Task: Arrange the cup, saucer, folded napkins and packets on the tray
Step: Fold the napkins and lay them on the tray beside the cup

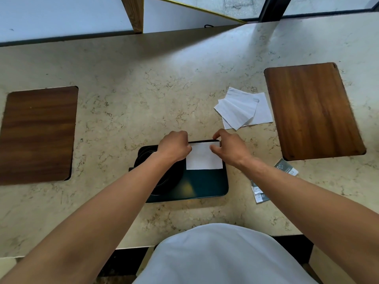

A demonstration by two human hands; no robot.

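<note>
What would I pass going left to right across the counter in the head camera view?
Left wooden board → dark tray with folded napkin → loose napkins → packets → right wooden board.

Person wore a plain light grey-white top [221, 257], smooth fabric, no print or logo seen. Both forearms were bare to past the elbow, no sleeves in view. Left hand [174, 147] and right hand [229, 147] were bare: no gloves, rings, watch or bands.
</note>
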